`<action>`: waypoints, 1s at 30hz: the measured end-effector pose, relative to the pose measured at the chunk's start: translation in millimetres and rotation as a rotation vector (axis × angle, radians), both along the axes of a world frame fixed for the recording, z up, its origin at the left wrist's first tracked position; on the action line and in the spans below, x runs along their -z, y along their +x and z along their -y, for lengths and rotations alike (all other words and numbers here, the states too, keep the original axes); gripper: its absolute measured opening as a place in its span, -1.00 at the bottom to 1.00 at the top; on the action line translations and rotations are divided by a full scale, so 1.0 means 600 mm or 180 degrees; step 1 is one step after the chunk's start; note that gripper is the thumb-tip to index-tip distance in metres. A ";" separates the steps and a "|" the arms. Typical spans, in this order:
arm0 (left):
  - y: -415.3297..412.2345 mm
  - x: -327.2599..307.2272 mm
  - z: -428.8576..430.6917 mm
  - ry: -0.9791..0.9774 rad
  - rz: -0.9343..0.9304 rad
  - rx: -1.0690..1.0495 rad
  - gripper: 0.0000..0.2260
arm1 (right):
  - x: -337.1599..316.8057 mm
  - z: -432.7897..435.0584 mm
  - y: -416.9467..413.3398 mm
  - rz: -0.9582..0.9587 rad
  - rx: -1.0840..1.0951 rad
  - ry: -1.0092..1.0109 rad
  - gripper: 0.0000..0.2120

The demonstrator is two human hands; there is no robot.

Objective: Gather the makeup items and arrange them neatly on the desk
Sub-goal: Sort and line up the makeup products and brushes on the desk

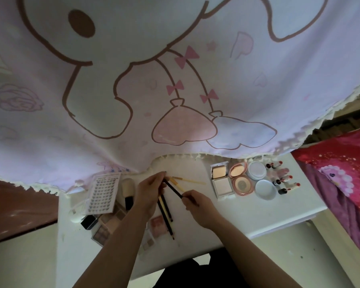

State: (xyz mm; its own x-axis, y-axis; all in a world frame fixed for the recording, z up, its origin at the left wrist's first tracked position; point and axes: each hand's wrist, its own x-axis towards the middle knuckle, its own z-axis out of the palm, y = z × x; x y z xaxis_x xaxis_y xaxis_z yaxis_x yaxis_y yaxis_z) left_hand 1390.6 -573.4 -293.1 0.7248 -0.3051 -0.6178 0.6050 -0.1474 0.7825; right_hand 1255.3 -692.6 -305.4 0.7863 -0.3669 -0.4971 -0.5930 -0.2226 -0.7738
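Surface: white table, far edge under the hem of a hanging curtain, pale pink with a large cartoon rabbit, bows and a lace fringe.

Room: bed with a red and pink floral cover at 3 o'clock from the table; brown floor at 9 o'clock.

Items in hand, table centre:
- Left hand: fingers curled round a bundle of pencils, dark and yellow, tips pointing to 5 o'clock.
- Right hand: thumb and fingers pinching the near end of one black pencil; its far end points to 10 o'clock and meets the left fingertips.

Items lying on the table, placed from the hands:
- 12 to 1 o'clock: thin yellow stick, lying flat.
- 2 o'clock, in a tidy group: open square compact; open round pink compact; white jar with its lid beside it; a cluster of uncapped red lipsticks at the far right.
- 9 o'clock: sheet of false lashes; stubby powder brush just beside it.
- 7 to 8 o'clock, in a loose heap: black square bottle; brown eyeshadow palettes.
- 6 o'clock: pink blush palette, partly under the pencils.
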 end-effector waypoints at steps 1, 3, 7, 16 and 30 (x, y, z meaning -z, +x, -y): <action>-0.003 -0.004 0.007 -0.0156 -0.0108 -0.0149 -0.85 | -0.009 0.002 -0.002 0.0027 0.0134 0.0192 -0.82; -0.008 -0.011 0.019 -0.0521 -0.0409 -0.0383 -0.88 | -0.024 0.008 -0.004 0.0078 0.0342 0.0464 -0.74; -0.017 -0.024 0.033 -0.0775 -0.0757 -0.0492 -0.89 | -0.052 0.016 -0.013 0.0178 0.0333 0.0210 -0.66; 0.025 -0.016 -0.019 -0.1124 -0.1045 -0.1584 -0.82 | -0.080 0.060 -0.080 0.0235 0.0460 -0.1106 -0.71; -0.106 -0.040 0.019 -0.1423 -0.1699 -0.1048 -0.96 | -0.094 0.024 -0.117 0.0765 0.2026 0.1191 -0.86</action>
